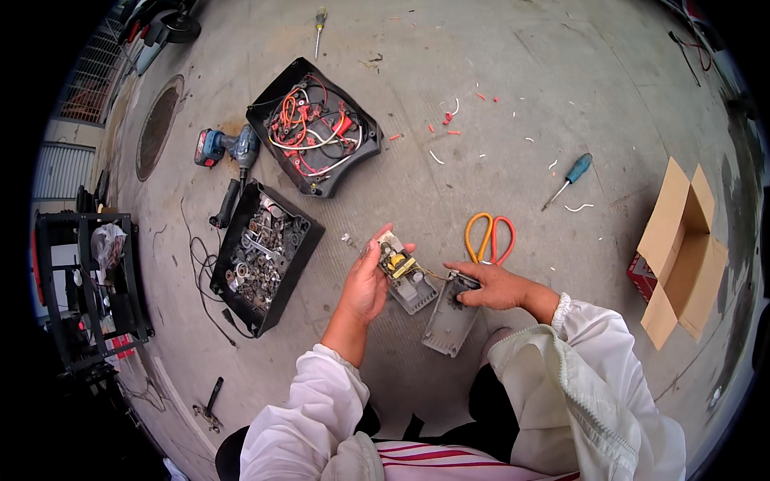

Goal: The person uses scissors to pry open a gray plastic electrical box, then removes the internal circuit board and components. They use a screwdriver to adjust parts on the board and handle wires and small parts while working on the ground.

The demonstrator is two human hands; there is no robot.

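A: Far left, on the floor?
B: Cordless impact driver [239,146]; nearer, black bin [295,274] of metal hardware [265,244]; beyond, black tray [321,187] of tangled wires [309,132].
A: Left hand?
B: Left hand [367,280] grips a grey casing [416,295] holding a circuit board [397,260], mid-view before the person. Thin wire [437,276] runs right to a grey cover [449,327].
A: Right hand?
B: Right hand [499,287] grips that cover's upper end. Just beyond: scissors [492,228], orange and red handles. Farther right: blue-handled screwdriver [578,168], then open cardboard box [667,212].
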